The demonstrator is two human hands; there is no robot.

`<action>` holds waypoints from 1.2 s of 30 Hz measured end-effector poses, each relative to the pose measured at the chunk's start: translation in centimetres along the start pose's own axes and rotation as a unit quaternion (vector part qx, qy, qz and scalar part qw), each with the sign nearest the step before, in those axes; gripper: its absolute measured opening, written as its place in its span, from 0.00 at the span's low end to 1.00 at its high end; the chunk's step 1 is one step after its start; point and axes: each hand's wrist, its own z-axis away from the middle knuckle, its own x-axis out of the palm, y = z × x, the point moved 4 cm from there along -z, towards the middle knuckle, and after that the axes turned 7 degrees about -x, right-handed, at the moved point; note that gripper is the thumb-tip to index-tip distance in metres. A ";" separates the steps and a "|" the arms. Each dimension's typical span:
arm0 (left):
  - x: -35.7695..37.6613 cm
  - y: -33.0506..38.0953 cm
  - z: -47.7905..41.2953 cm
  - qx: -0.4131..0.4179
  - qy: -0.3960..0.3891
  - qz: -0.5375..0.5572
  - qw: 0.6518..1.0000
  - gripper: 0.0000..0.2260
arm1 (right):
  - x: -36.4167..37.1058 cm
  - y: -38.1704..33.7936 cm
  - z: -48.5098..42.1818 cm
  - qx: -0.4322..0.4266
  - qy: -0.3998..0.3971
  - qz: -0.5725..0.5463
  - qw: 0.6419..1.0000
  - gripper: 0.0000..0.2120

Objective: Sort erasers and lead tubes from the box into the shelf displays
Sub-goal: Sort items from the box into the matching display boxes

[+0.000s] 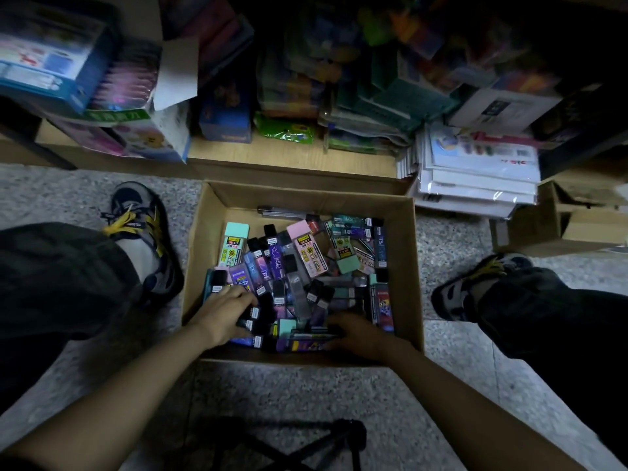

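1. Left hand [226,316]: its fingers [245,300] are curled round a small cluster of dark-capped tubes [254,313] at the near-left of the box [406,266], with the thumb closing from below.
2. Right hand [360,333]: fingers curled over one end of a purple tube [304,345] that lies crosswise by the near wall. I judge this a grasp, though the light is poor.
3. The lead tubes [306,260] lie in a loose, criss-crossed heap inside the box, which sits on the floor [289,389]. I cannot single out any erasers. The shelf [289,149] is just beyond the far wall and is crowded with stock.
4. Risk: the left handful holds several smooth cases, so one may slide out on lifting and drop back or land on the floor.
5. Risk: the labels are hard to read in this dimness, so mixed types could end up in the wrong display.
6. Risk: reaching into the packed shelf could topple the stacked packs.
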 end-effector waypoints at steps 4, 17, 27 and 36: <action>-0.8 0.0 -0.3 0.017 -0.056 -0.097 0.994 0.30 | -0.8 0.2 0.7 -0.011 0.045 -0.061 0.997 0.20; -1.8 -0.6 -0.2 -0.066 -0.041 0.210 0.975 0.27 | -5.1 0.0 1.9 0.043 0.290 -0.369 0.882 0.17; -3.3 4.8 -1.0 -0.091 -0.014 0.681 0.726 0.30 | -6.3 -3.8 1.0 0.006 0.325 -0.518 0.791 0.12; -5.3 9.1 -0.1 -0.101 -0.014 0.814 0.572 0.34 | -7.3 -8.1 1.9 -0.062 0.327 -0.543 0.771 0.11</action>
